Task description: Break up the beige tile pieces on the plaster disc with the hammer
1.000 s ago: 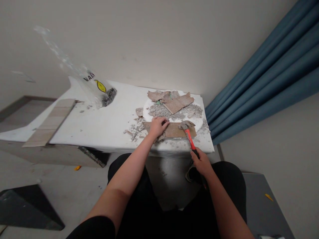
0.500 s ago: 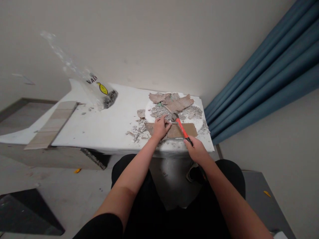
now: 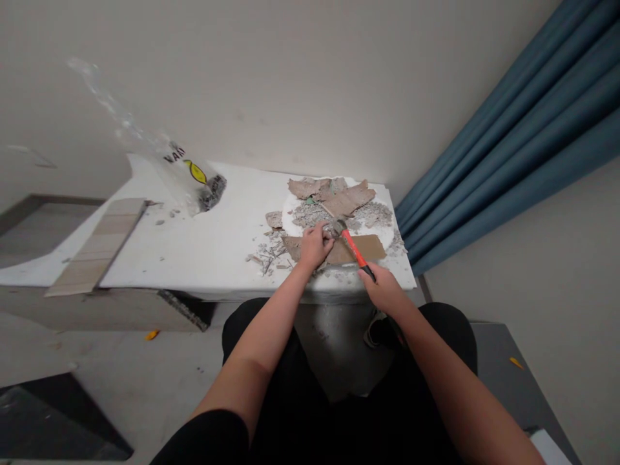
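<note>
My right hand [image 3: 386, 291] is closed round the black grip of a hammer [image 3: 349, 244] with a red handle. Its metal head rests just right of my left fingers. My left hand [image 3: 316, 246] presses down with curled fingers on a brown rectangular tile [image 3: 371, 246] lying on the white board [image 3: 208, 242]. Beyond the tile lie broken brown tile pieces [image 3: 339, 197] and grey rubble [image 3: 375, 215] on a round white patch.
A clear plastic bag [image 3: 194, 177] with a yellow mark leans at the board's back left. A pale wood-look plank [image 3: 99, 242] lies on the left edge. Blue curtains [image 3: 508, 135] hang at the right. Grey chips [image 3: 264, 255] are scattered left of my hand.
The hammer head swung from the tile's right part over to the left, beside my left fingers. My right hand moved up toward the board edge; the left hand stayed on the tile.
</note>
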Tool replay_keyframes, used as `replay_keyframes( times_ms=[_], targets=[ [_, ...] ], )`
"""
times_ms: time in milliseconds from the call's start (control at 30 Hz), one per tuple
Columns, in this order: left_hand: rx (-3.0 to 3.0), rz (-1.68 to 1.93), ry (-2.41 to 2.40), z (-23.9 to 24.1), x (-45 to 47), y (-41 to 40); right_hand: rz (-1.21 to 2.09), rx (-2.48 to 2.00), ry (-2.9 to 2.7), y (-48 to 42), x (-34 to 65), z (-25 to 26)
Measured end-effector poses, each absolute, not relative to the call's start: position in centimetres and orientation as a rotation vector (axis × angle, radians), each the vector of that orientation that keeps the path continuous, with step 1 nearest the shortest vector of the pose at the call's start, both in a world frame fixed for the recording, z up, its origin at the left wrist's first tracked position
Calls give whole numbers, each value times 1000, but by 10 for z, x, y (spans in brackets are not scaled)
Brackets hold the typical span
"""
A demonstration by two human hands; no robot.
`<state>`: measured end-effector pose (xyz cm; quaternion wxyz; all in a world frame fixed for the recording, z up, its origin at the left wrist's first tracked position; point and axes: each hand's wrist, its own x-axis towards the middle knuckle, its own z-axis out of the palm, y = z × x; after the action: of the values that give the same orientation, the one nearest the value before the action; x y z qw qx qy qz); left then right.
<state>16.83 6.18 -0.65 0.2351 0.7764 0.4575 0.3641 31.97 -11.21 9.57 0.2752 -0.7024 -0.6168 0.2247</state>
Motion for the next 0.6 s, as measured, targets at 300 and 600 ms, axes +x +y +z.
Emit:
replay_keyframes(
  times_ms=[300, 600],
  targets=[
    [2131, 1005, 1261, -9, 169, 62, 595, -1885, -1675, -110, 316, 90],
    [2223, 1011, 1228, -2, 161, 60, 629, -1932, -1658, -112, 313, 79]
  ],
)
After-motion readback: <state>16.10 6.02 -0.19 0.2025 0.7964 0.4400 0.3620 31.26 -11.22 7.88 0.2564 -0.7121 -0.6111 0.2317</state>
